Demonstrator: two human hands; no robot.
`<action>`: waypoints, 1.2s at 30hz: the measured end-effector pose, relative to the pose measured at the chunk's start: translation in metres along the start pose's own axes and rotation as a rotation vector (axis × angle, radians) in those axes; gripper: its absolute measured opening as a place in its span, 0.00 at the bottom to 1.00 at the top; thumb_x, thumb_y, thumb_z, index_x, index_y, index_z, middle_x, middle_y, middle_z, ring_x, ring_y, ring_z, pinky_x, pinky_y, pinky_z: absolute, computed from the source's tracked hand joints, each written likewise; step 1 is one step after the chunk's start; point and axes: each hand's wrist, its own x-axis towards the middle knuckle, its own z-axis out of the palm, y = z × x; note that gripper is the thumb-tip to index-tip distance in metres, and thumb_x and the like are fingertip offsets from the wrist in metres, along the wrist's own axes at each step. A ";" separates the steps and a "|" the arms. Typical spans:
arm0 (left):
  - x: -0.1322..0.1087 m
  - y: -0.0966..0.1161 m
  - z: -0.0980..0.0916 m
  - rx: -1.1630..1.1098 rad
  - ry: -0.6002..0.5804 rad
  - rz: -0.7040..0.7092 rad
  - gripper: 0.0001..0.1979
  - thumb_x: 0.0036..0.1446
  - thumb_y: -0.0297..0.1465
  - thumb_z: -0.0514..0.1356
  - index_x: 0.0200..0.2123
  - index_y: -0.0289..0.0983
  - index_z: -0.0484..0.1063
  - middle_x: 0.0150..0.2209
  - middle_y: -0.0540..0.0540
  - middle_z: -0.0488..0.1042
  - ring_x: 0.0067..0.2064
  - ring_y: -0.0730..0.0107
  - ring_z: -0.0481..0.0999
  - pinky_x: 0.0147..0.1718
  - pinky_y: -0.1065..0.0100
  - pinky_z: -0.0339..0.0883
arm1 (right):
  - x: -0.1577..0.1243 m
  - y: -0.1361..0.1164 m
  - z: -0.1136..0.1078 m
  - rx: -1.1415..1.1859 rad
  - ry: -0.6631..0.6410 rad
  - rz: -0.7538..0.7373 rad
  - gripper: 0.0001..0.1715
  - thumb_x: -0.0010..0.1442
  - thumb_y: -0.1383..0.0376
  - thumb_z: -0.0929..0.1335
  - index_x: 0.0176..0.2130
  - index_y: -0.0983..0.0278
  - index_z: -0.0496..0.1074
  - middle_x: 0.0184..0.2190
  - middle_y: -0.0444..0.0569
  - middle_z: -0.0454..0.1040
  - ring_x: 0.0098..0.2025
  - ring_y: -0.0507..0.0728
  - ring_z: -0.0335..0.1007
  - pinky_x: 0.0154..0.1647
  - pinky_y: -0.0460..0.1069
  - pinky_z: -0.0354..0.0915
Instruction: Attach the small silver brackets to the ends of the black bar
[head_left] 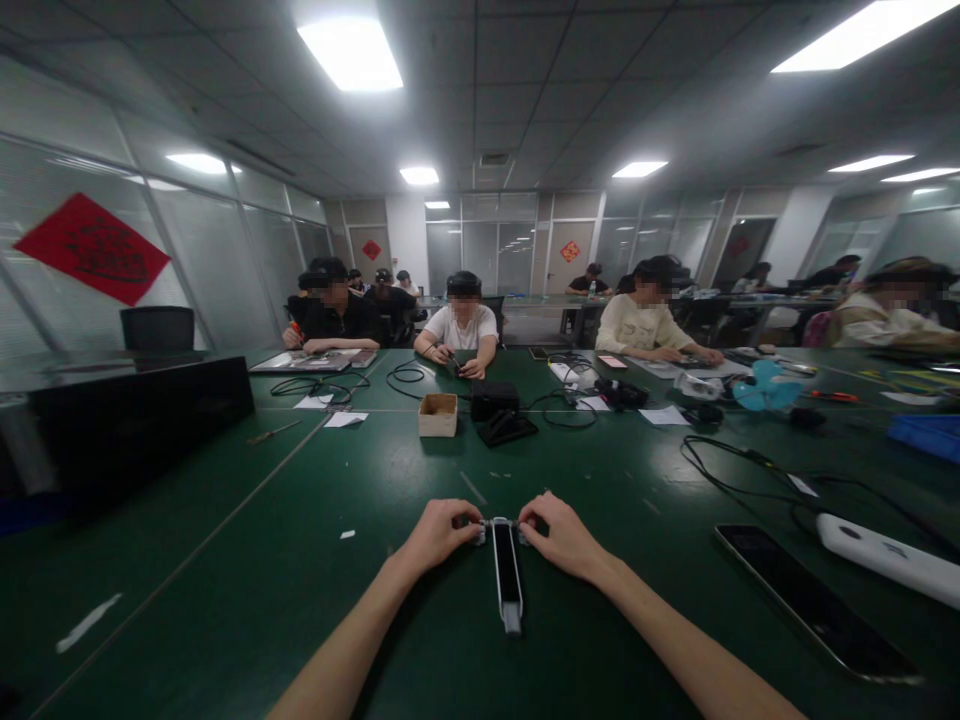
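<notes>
A long narrow device [508, 570], black on top with a pale grey frame, lies on the green table [360, 600] pointing toward me. At its far end, small grey parts stick out on both sides. My left hand [444, 528] pinches the grey part [481, 533] on the left side. On the opposite side, my right hand [559, 535] has its fingers closed at the other grey part [523, 535]. The exact kind of device cannot be made out, and my fingertips partly cover the small parts.
A dark phone [814, 595] and a white power strip [885, 555] lie at the right, with black cables behind. Ahead stand a small open cardboard box [438, 416] and a black case [495, 400]. A black panel [142, 420] stands at the left. Several people sit across the table.
</notes>
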 end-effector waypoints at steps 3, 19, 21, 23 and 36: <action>0.000 0.000 0.000 -0.039 -0.012 -0.003 0.09 0.57 0.34 0.58 0.38 0.38 0.76 0.35 0.51 0.77 0.34 0.71 0.73 0.36 0.72 0.63 | 0.000 0.002 0.001 0.022 -0.011 0.012 0.08 0.59 0.64 0.64 0.34 0.63 0.72 0.31 0.46 0.71 0.34 0.54 0.66 0.38 0.51 0.64; 0.001 0.003 0.009 -0.114 0.051 -0.049 0.08 0.56 0.31 0.58 0.35 0.36 0.76 0.30 0.51 0.77 0.32 0.72 0.74 0.34 0.74 0.63 | 0.002 0.002 0.004 0.040 -0.044 0.034 0.07 0.58 0.66 0.64 0.34 0.64 0.71 0.32 0.47 0.70 0.35 0.54 0.65 0.37 0.49 0.63; 0.001 0.003 0.010 -0.096 0.071 -0.037 0.07 0.56 0.31 0.58 0.35 0.36 0.76 0.32 0.51 0.77 0.32 0.72 0.73 0.35 0.74 0.63 | 0.002 0.001 0.003 0.039 -0.046 0.039 0.07 0.58 0.66 0.63 0.34 0.64 0.71 0.32 0.47 0.70 0.35 0.54 0.65 0.37 0.49 0.63; 0.001 0.003 0.011 -0.076 0.085 -0.023 0.07 0.56 0.31 0.59 0.35 0.37 0.76 0.33 0.51 0.77 0.33 0.71 0.73 0.35 0.74 0.63 | 0.002 0.000 0.003 0.040 -0.051 0.041 0.07 0.59 0.66 0.64 0.34 0.64 0.71 0.32 0.47 0.70 0.35 0.54 0.65 0.37 0.49 0.63; -0.001 0.002 0.011 -0.001 0.028 0.057 0.09 0.59 0.31 0.56 0.40 0.37 0.73 0.38 0.49 0.74 0.37 0.71 0.71 0.38 0.71 0.64 | 0.003 0.007 -0.011 -0.021 -0.049 -0.044 0.08 0.60 0.63 0.64 0.36 0.63 0.72 0.33 0.47 0.72 0.36 0.55 0.65 0.40 0.51 0.62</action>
